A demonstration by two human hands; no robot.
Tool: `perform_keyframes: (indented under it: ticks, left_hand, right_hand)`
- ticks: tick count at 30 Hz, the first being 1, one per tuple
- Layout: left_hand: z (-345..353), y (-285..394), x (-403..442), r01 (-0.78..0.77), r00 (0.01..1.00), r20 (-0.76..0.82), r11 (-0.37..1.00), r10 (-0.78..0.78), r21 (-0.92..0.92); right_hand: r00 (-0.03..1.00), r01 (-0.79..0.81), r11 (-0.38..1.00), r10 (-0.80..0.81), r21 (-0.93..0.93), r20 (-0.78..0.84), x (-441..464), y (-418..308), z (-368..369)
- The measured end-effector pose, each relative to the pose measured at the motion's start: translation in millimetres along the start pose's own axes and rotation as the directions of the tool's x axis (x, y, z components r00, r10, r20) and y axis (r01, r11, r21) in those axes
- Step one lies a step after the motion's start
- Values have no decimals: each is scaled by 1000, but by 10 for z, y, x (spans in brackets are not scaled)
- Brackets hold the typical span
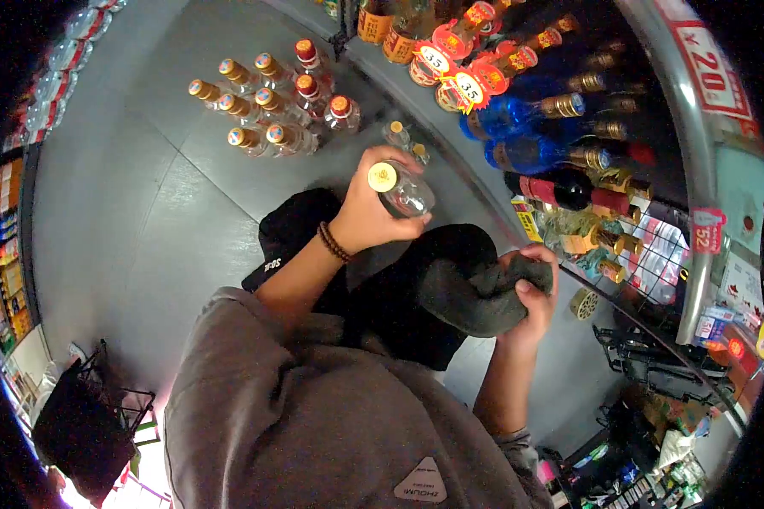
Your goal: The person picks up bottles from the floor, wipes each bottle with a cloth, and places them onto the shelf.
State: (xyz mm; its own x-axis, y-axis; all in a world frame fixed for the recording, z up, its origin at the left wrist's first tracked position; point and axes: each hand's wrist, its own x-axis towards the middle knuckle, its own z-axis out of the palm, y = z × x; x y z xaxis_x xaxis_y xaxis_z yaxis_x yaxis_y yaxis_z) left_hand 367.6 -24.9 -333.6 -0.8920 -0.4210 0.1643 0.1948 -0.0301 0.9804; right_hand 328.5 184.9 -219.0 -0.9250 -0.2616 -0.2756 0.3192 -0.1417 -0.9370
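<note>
My left hand (363, 204), with a beaded bracelet at the wrist, is wrapped round a clear glass bottle (412, 197). The bottle has a yellow cap (382, 176) that faces up toward me. In my right hand (539, 297) a dark grey cloth (471, 297) is gripped between thumb and fingers, and it hangs folded over my knee. The cloth and the bottle are apart. Just beyond the bottle, two small bottles (396, 133) stand on the floor beside the shelf.
Several clear bottles with gold or red caps (267, 102) stand on the grey floor (144, 187) ahead. A shelf along the right holds blue bottles (518, 114), a dark wine bottle (560, 188) and price tags (467, 87). A black folding chair (89, 424) is at lower left.
</note>
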Motion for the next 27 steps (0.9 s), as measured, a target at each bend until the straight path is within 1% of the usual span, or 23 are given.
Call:
perform_keyframes:
  ticks: [1,2,3,4,5,6,7,8,10,12,14,16,18,19,20,22,23,24,25,26,27]
  left_hand:
    - [-7,162,36,-99,995,25,995,99,0]
    - [-4,306,64,-196,979,51,981,196,-3]
    - [9,426,92,-259,964,59,966,258,6]
    - [13,523,110,-270,961,61,963,269,14]
    - [18,613,121,-315,947,73,949,312,31]
    - [24,694,130,-359,931,86,932,355,46]
    - [33,762,131,-369,927,90,928,364,51]
    - [50,827,118,-366,928,85,930,362,43]
    - [68,960,95,-370,927,82,928,367,34]
    - [41,1091,81,-355,931,186,897,314,264]
    - [82,1173,80,-387,918,189,889,348,245]
    - [105,1297,45,-342,937,185,879,295,333]
    - [112,1361,-5,-218,974,126,931,189,291]
    - [127,1466,9,-194,979,107,960,176,203]
    - [100,1566,50,-124,986,130,985,108,122]
    - [19,1757,229,-158,970,194,987,147,42]
    - [15,1883,353,-178,965,189,983,184,-45]
    - [18,2045,467,-194,960,181,972,215,-130]
    - [28,2210,538,-104,978,151,964,144,-244]
    - [-15,2321,679,-181,953,207,962,224,-205]
    - [-1,2480,801,-222,941,213,954,264,-201]
  right_hand:
    - [999,13,1000,-13,11,39,-1,-43,-6]
    - [999,21,1000,-22,22,45,-16,-86,2]
    - [995,73,996,-69,-54,77,-27,-134,13]
    - [987,126,984,-112,-129,111,-39,-179,23]
    - [986,135,984,-121,-120,117,-56,-224,32]
    - [980,172,971,-151,-164,132,-72,-272,40]
    - [972,209,955,-181,-208,146,-83,-313,45]
    - [971,218,955,-190,-201,147,-93,-351,40]
    - [948,304,923,-268,-237,174,-98,-430,20]
    - [934,347,911,-312,-225,176,-121,-571,109]
    - [916,392,895,-358,-212,179,-155,-651,160]
    - [886,448,859,-390,-247,250,-167,-729,176]
    - [843,531,774,-443,-344,305,-148,-723,122]
    - [852,514,791,-425,-332,305,-165,-722,106]
    - [860,498,806,-411,-320,304,-187,-719,87]
    - [880,458,818,-361,-349,308,-214,-710,3]
    - [890,434,831,-335,-347,309,-219,-690,-45]
    - [884,460,787,-360,-411,299,-277,-750,-39]
    - [899,428,806,-331,-409,288,-298,-714,-105]
    - [914,392,825,-298,-408,277,-297,-633,-193]
    - [923,371,827,-278,-423,266,-302,-592,-261]
